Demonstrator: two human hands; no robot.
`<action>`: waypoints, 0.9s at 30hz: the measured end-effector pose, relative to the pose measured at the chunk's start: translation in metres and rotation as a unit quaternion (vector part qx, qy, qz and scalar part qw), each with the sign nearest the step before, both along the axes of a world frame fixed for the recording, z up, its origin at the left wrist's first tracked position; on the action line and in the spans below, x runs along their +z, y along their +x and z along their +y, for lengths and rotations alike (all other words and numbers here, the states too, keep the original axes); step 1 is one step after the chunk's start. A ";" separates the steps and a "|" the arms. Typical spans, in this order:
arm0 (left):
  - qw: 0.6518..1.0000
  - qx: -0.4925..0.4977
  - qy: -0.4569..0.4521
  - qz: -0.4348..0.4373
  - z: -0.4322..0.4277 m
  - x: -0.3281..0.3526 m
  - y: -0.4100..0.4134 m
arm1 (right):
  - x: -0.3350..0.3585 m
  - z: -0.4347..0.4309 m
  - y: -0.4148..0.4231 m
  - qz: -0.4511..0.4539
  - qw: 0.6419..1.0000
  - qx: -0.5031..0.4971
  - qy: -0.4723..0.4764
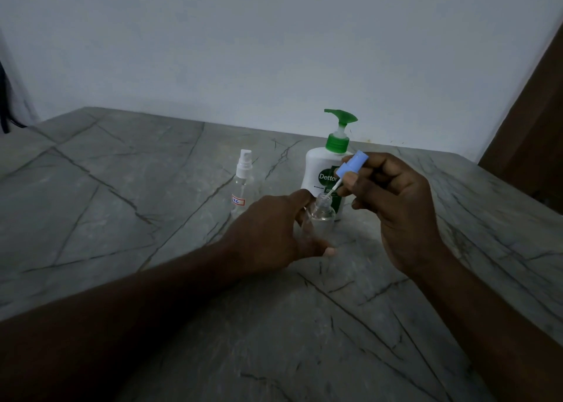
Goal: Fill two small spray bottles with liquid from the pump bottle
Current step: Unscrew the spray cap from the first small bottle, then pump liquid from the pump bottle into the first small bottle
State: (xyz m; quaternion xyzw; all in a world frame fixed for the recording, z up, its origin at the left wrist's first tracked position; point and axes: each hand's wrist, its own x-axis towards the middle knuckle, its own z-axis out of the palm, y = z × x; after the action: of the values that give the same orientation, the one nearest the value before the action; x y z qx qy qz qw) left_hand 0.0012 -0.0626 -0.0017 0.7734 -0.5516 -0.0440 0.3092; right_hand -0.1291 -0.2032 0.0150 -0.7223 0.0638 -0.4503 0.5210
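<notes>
Now: the open bottle [321, 219] stands on the tabletop [122, 219], touching or just in front of the pump bottle [313, 164]. The left hand [274, 231] wraps its lower body, thumb on the near side and a finger up by the shoulder. The right hand [396, 206] pinches the blue spray head [353, 164] between thumb and fingers. The second bottle [242, 185], white-capped, stands apart to the left, untouched.

Orientation: the bottle is upright, long axis vertical, mouth up. The spray head is tilted; its tube [335, 185] slants from upper right down and left, tip at the mouth. I cannot tell whether the tip is inside the neck or just at the rim. The pump spout points left.

Liquid level: glass clear, light dim; cannot read it.

Risks, as I judge them:
- The tube is thin and bendy. If the tip catches the rim, a push could bend it or lever the light bottle over. The left grip is low, so the neck has little support.
- A wet tube held at a slant could drip on the tabletop or the fingers.
- The pump bottle stands close behind, so a wide move of the right hand could knock it.
- A head threaded while tilted may cross-thread and leak.
</notes>
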 end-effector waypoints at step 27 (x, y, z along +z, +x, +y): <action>0.982 -0.085 -0.055 0.162 0.012 0.005 0.003 | -0.018 0.004 0.010 0.124 0.986 -0.094 -0.067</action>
State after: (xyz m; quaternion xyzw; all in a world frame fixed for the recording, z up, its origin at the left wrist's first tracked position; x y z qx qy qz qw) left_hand 0.0037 -0.0505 0.0028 0.6879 -0.5597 -0.1644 0.4318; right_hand -0.1195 -0.1992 -0.0034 -0.7966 0.1647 -0.4076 0.4149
